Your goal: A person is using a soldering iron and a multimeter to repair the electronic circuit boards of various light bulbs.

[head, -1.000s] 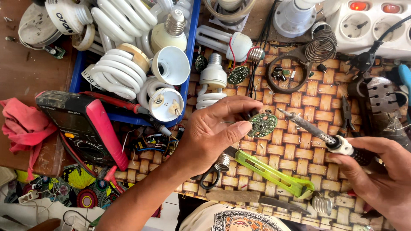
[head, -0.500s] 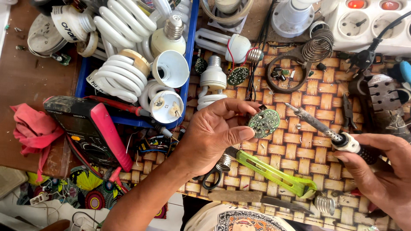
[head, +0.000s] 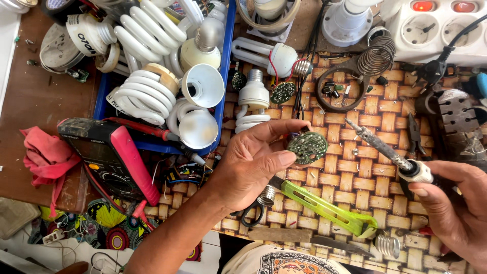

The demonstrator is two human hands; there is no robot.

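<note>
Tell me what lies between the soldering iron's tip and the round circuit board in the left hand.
Head view: nothing but bare woven mat between the soldering iron tip and the round circuit board, pinched in the left hand. Right hand holds the iron.

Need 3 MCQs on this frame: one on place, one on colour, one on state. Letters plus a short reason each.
1. Where does the multimeter lie?
A. left of the left hand
B. on the power strip
C. in the blue bin

2. What colour is the utility knife on the woven mat?
A. red
B. bright green
C. black

3. How is the round circuit board held?
A. lying loose on the mat
B. clamped in the right hand
C. pinched in the left hand

Answers:
1 A: it sits by the pink cloth, left of the left hand.
2 B: its handle is lime green.
3 C: left thumb and fingers grip its edge; the right hand holds the soldering iron.
</note>
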